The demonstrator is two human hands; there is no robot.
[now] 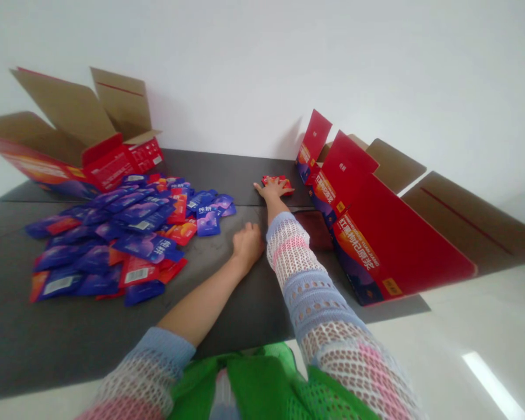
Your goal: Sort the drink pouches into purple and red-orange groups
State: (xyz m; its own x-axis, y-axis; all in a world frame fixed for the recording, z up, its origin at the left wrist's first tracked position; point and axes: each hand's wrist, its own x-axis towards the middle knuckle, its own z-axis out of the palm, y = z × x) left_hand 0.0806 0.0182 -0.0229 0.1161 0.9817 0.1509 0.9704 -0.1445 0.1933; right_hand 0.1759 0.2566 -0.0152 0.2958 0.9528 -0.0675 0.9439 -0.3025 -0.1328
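Observation:
My right hand (275, 189) reaches forward with its fingers spread, palm down on a few red packets (284, 182) near the back of the dark table. My left hand (248, 245) rests on the table nearer to me, its fingers curled in; whether anything is inside is hidden. To the left of it lies a large loose pile of purple and red packets (135, 213), with one purple packet (208, 220) at the pile's right edge.
An open carton (109, 163) stands at the back left behind the pile. Red open cartons (376, 233) line the right side, with a brown flat thing (314, 229) beside them. The dark table (227, 315) meets a white wall behind.

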